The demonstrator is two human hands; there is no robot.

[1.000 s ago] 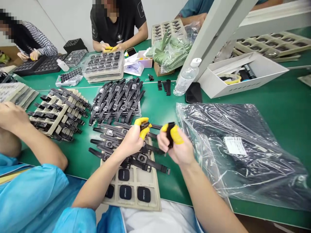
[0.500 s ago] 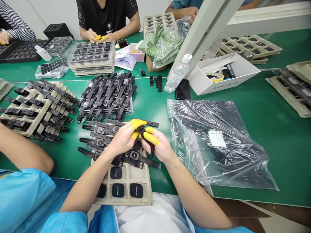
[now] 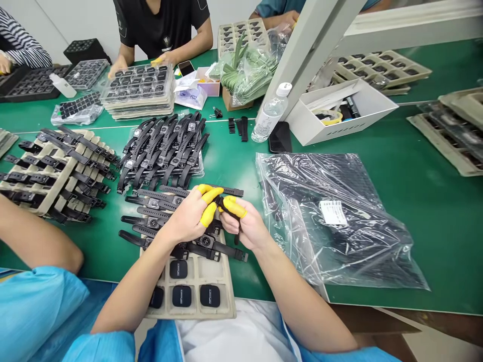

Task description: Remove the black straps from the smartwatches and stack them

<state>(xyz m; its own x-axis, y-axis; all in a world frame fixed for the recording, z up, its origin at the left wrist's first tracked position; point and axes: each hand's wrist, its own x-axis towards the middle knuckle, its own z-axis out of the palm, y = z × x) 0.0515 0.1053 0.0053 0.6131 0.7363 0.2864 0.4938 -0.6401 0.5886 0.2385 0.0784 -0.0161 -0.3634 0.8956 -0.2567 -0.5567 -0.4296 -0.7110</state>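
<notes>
- Green table [image 3: 232, 161] spreads before you, its near edge close to your body.
- Nearest you, a beige tray [image 3: 231, 307] holds black square pads [image 3: 181, 295] in its front compartments; black-strapped watches [image 3: 206, 242] lie across its far part.
- Above those watches, your left hand [image 3: 190, 216] and right hand [image 3: 249, 223] nearly meet, yellow covers on some fingers. Both grips are closed on one black piece [image 3: 220, 201]; its exact shape is mostly hidden.
- To your right lies a clear bag [image 3: 392, 261] of dark contents; to your left, a second tray [image 3: 56, 193] of watches.
- Beyond, you have a watch pile [image 3: 162, 151], a phone [image 3: 280, 138], a bottle [image 3: 268, 118] and a white box [image 3: 339, 128].
- Farther back, a person in black [image 3: 162, 30] reaches toward stacked trays [image 3: 138, 105].
</notes>
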